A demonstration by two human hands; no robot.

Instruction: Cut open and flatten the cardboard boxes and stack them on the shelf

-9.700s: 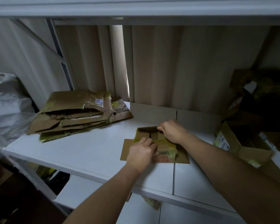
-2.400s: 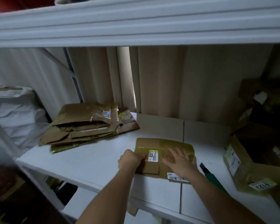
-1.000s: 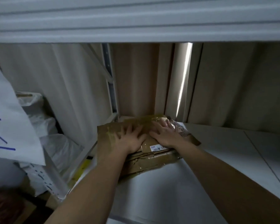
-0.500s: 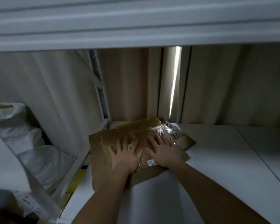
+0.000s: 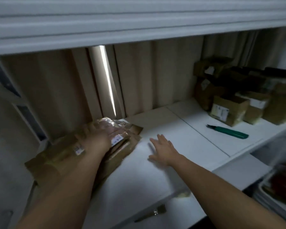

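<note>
A stack of flattened cardboard boxes (image 5: pixel 68 156) with glossy tape and white labels lies at the left end of the white shelf (image 5: pixel 180 142). My left hand (image 5: pixel 97 138) rests flat on top of the stack, blurred by motion. My right hand (image 5: pixel 163 149) is off the stack, fingers spread and straight, over the bare shelf just right of it. A green box cutter (image 5: pixel 228 132) lies on the shelf farther right. Several uncut cardboard boxes (image 5: pixel 229 109) stand at the right end.
Another shelf board (image 5: pixel 122 22) hangs low overhead. Beige curtains (image 5: pixel 155 76) close the back, with a bright gap. A paintbrush (image 5: pixel 151 213) lies on the lower level by the front edge. A tray with red items (image 5: pixel 281 184) sits at lower right.
My right hand has lifted off the flattened stack and moved right over the shelf. My left hand stays on the stack. The view has swung right, showing the cutter and uncut boxes.
</note>
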